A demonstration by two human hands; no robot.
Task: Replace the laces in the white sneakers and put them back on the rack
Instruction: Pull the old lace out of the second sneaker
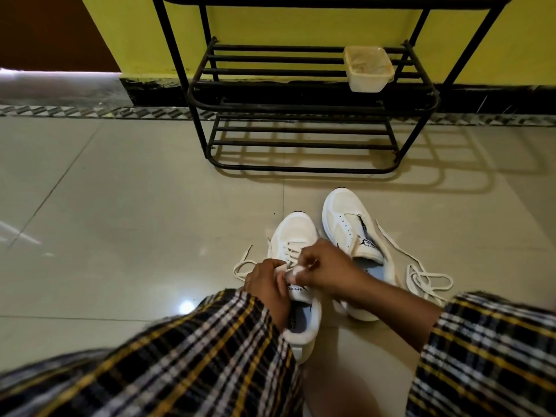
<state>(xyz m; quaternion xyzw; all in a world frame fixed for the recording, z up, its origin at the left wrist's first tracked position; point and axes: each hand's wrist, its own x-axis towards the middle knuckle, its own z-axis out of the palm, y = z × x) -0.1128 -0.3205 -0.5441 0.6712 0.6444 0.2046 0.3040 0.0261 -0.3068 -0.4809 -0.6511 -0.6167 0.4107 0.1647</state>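
Note:
Two white sneakers stand on the tiled floor in front of me. The near sneaker [296, 233] is partly laced with a cream lace [242, 264] whose free end trails left. My left hand [266, 285] pinches the lace at the tongue. My right hand [323, 270] pinches the lace over the upper eyelets. The far sneaker [350, 227] on the right has no lace in it. A loose cream lace [421, 275] lies coiled on the floor beside it. The black metal shoe rack [301, 109] stands against the yellow wall behind.
A translucent plastic container [368, 69] sits on the rack's middle shelf at the right. My plaid sleeves fill the lower frame. A doorway opens at the far left. Pale floor tiles spread to the left.

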